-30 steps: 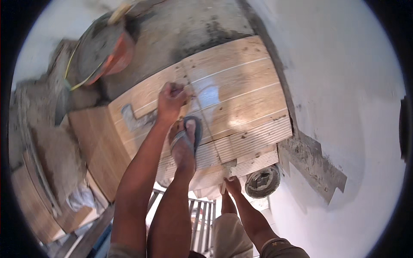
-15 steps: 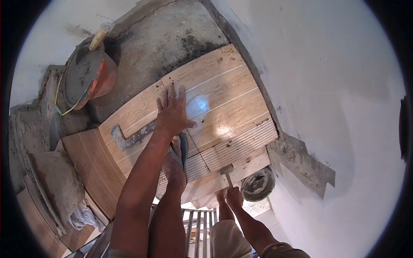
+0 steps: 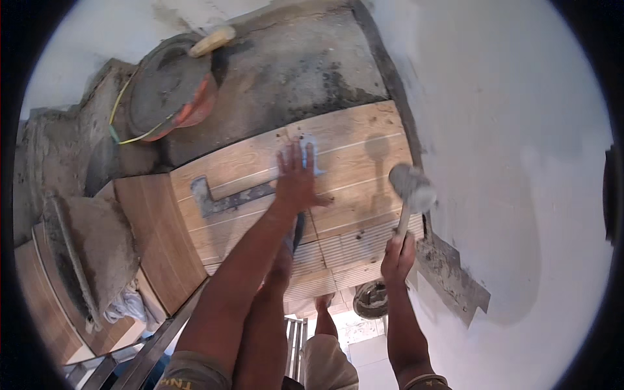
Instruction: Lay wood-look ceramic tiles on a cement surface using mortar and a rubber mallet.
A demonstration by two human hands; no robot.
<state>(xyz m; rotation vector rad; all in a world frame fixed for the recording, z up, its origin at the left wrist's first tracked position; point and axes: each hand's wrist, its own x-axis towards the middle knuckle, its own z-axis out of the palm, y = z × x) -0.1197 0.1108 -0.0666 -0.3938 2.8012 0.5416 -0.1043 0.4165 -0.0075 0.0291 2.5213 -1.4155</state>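
My left hand [image 3: 298,183] lies with fingers spread on the wood-look floor tiles [image 3: 351,153]. Wrapped round the handle of a mallet [image 3: 413,188], my right hand [image 3: 398,257] holds its head up over the right side of the tiles, and a shadow falls on them. An L-shaped metal square [image 3: 244,197], smeared with mortar, rests on the tiles left of my left hand and partly behind that arm. My foot, mostly hidden by my left arm, stands just below that hand. Dark crumbs dot the tile surface.
An orange bucket [image 3: 195,114] of grey mortar with a wooden handle [image 3: 213,41] sticking out stands at far left. Below the ribbed step edge [image 3: 364,250] is a small dark bucket [image 3: 370,300]. Metal railing [image 3: 156,338] runs at lower left; a white wall [image 3: 494,162] borders the right.
My right hand has lifted the mallet from down by the ribbed step edge to above the tiles at right. My left hand stays spread on the tiles while the view has shifted.
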